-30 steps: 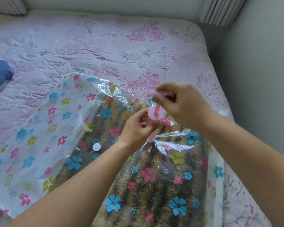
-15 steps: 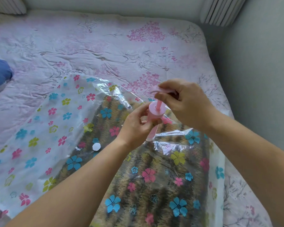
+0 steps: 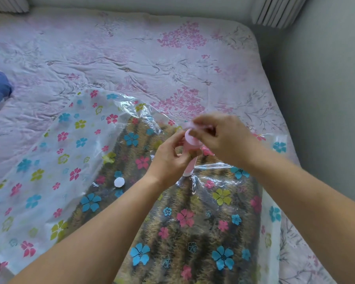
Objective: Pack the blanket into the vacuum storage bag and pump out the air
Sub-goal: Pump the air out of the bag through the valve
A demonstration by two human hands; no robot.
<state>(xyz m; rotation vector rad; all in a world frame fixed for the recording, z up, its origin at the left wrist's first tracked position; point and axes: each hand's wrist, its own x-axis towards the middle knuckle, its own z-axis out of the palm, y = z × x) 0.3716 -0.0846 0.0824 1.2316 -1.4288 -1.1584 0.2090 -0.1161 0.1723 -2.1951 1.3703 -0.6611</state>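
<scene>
Hands (image 3: 169,160) (image 3: 223,138) grip pump (image 3: 189,168) (smooth pink cylinder).

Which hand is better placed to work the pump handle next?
Right. The left hand holds the pump on the bag; the right hand grips its blurred handle on top, ready to pull.

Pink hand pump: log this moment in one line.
left grip: holds pink plastic pump barrel | right grip: holds pump handle, low | brown striped blanket: inside floral clear vacuum bag

pump (image 3: 190,158) pink | bag (image 3: 49,160) clear, multicoloured flowers; blanket (image 3: 172,232) seemingly brown-striped | cap (image 3: 119,182) white
</scene>
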